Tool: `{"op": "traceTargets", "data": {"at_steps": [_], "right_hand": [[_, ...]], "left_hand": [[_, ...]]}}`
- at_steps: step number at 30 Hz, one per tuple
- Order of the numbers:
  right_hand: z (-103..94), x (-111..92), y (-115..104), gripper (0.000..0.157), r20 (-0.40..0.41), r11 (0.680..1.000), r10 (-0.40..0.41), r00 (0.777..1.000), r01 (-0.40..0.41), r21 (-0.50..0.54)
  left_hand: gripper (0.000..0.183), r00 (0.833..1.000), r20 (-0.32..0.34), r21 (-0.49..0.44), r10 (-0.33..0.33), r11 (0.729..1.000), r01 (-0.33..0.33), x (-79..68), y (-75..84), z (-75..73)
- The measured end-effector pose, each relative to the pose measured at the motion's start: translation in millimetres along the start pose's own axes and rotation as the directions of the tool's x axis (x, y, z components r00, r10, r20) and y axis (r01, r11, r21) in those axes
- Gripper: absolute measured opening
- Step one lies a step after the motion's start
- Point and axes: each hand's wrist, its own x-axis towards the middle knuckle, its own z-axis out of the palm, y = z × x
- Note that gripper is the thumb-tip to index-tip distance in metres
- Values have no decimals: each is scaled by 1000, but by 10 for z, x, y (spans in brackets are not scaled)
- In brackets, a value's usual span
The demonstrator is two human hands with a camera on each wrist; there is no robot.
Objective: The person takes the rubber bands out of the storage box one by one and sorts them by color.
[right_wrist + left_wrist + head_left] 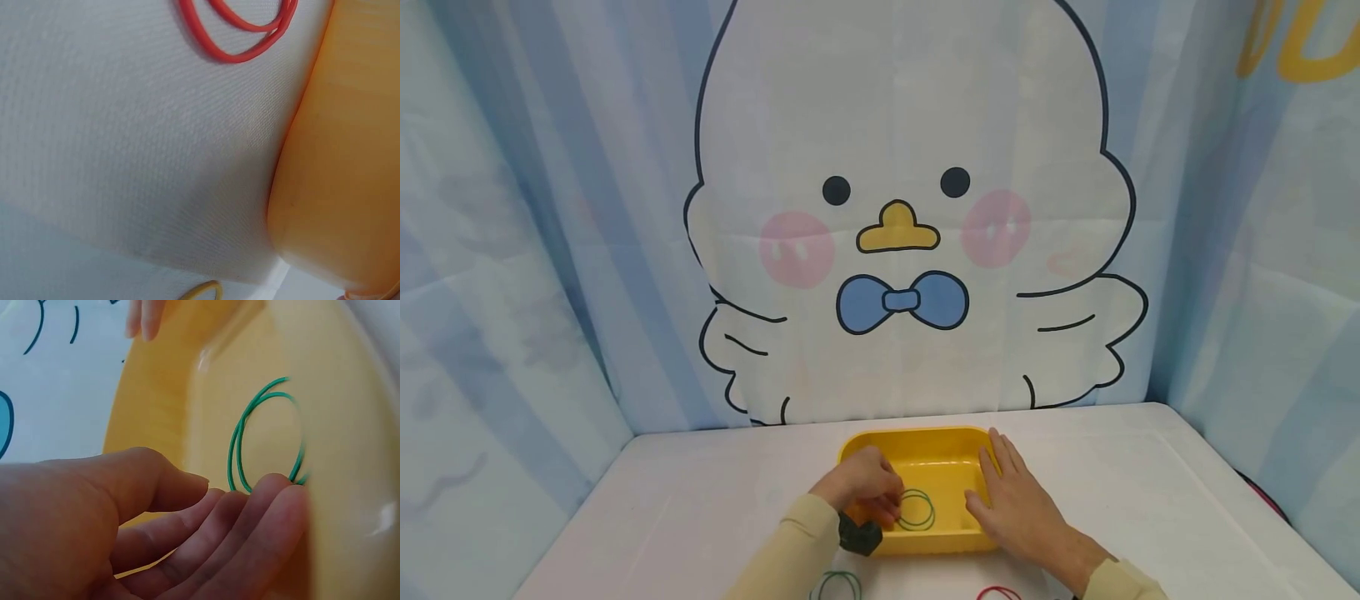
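Note:
A pair of thin green rubber bands (917,510), or one band looped double, lies inside the yellow plastic tray (936,546). My left hand (868,486) reaches into the tray from the left. In the left wrist view its fingers (212,537) are loosely bent and the fingertips overlap the lower edge of the green bands (236,440). The thumb tip is apart from the bands. My right hand (1018,512) lies over the tray's right wall, fingers extended along the rim.
On the white table (722,492) before the tray lie a green band (837,573) and a red band (998,589). The right wrist view shows the red band (234,57) beside the tray and part of a yellow band (203,289). A printed curtain (895,367) stands behind.

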Motion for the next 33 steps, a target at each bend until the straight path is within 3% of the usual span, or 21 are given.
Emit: {"op": "traceTargets", "data": {"at_steps": [16, 21, 33], "right_hand": [[-14, -6, -23, 68, -8, 1000, -4, 1000, 4, -20], [1, 0, -12, 68, -17, 1000, -10, 1000, 10, -21], [9, 10, -14, 69, -8, 1000, 6, 1000, -7, -14]], "left_hand": [[8, 994, -102, 75, 41, 997, -34, 8, -14, 46], [11, 994, -106, 72, 31, 997, -23, -21, 0, 83], [20, 986, -139, 116, 87, 991, -71, -8, -36, 148]]}}
